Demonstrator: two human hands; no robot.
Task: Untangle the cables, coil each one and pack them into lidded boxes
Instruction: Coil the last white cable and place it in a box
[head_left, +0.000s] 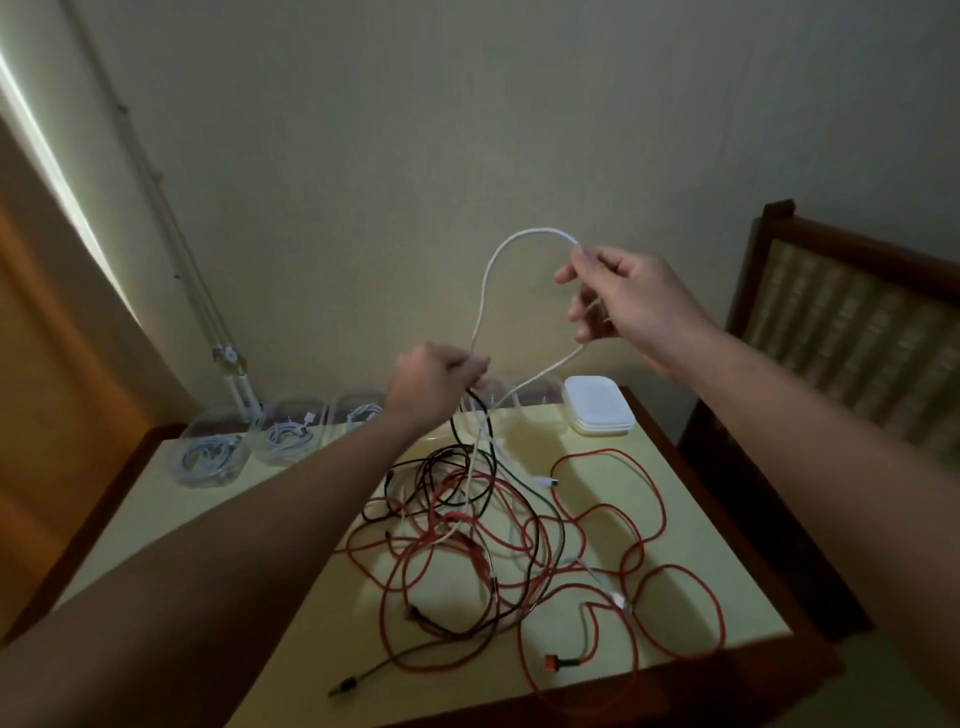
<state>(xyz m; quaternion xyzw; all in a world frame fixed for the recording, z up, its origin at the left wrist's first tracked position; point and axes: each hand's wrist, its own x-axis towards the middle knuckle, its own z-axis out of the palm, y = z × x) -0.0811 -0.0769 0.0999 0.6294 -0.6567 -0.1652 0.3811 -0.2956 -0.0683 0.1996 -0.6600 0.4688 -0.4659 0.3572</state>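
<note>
A white cable (488, 275) arcs in the air above the table between both hands. My left hand (434, 382) grips the white cable together with a black one low over the table's far side. Higher and to the right, my right hand (621, 299) pinches the top of the white loop. Below lies a tangle of red cables (644, 525), black cables (441, 467) and white strands on the pale yellow table (727, 587). Three clear boxes (210, 454) at the far left each hold a coiled white cable.
A stack of white lids (597, 408) sits at the table's far right corner, with more clear boxes (535, 387) beside it behind the hands. A wooden chair (852, 322) stands to the right. The wall is close behind the table.
</note>
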